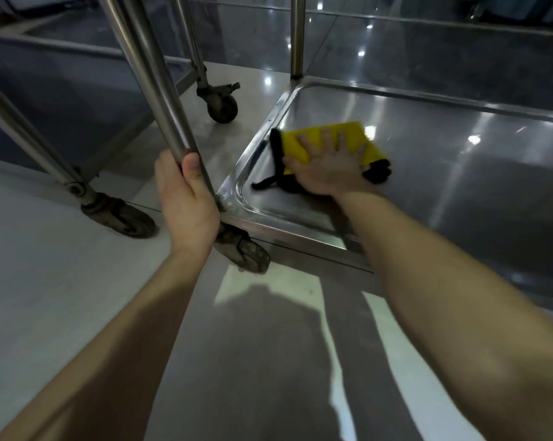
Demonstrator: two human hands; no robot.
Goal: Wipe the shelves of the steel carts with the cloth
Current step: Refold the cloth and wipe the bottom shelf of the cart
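- Here the right hand (pixel 329 163) lies flat with its fingers spread, palm pressed down on the yellow cloth (pixel 326 138).
- The cloth rests on the bottom shelf (pixel 459 173) of the near steel cart, close to the shelf's front left corner; its black edging (pixel 276 151) shows at the left of the hand, and a black bunched end sticks out past the fingertips on the right.
- The left hand (pixel 186 198) is wrapped closed around the cart's front left upright post (pixel 154 78), low down, just above where the post meets the shelf; the thumb lies along the front of the tube.
- Below that corner a dirty caster wheel (pixel 249 253) sits on the glossy floor (pixel 269 361).
- To the left stands a second cart (pixel 62 74), its own shelf dim and bluish; two of its casters are visible, one near the left (pixel 122 218) and one farther back (pixel 219 106).
- The shelf has a raised, rounded rim (pixel 269 116), and ceiling lights reflect off its surface as small bright spots.
- Both forearms are bare and reach in from the bottom edge.
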